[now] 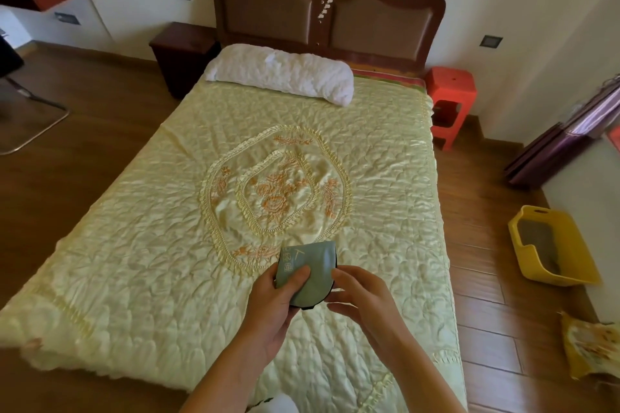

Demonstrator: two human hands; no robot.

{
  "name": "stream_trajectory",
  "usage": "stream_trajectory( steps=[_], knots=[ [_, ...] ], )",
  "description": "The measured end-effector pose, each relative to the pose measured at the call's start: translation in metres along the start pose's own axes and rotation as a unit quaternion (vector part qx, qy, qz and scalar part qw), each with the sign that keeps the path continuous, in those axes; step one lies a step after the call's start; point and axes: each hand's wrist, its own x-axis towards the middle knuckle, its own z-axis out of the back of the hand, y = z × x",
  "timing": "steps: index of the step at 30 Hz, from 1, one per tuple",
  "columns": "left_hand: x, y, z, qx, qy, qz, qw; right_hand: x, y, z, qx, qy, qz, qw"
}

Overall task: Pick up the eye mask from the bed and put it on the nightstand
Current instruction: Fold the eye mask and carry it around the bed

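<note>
A grey-green eye mask [310, 270] with pale lettering and a black edge is folded and held above the near part of the bed [151, 245]. My left hand [276, 298] grips its left side, thumb on top. My right hand [360, 295] pinches its right edge with the fingertips. The dark wooden nightstand [183, 50] stands at the far left of the headboard, well away from both hands.
A white pillow [281, 74] lies at the head of the bed. A red plastic stool [451, 100] stands right of the bed. A yellow basket [550, 245] and a patterned cloth [593, 349] lie on the wooden floor at right. A chair frame [30, 111] stands at left.
</note>
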Motion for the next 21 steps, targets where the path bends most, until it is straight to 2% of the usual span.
stream_trajectory(
  steps=[5, 10, 21],
  knots=[
    [-0.013, 0.003, 0.034, -0.023, -0.052, -0.018, 0.998, 0.001, -0.008, -0.033, -0.023, 0.035, -0.01, 0.999],
    [-0.037, 0.007, 0.066, -0.059, -0.135, -0.044, 0.988, 0.005, -0.015, -0.069, -0.064, 0.102, -0.017, 0.993],
    [-0.126, 0.039, 0.109, -0.146, -0.331, -0.107, 0.926, -0.017, -0.048, -0.129, -0.179, 0.3, -0.03, 0.936]
  ],
)
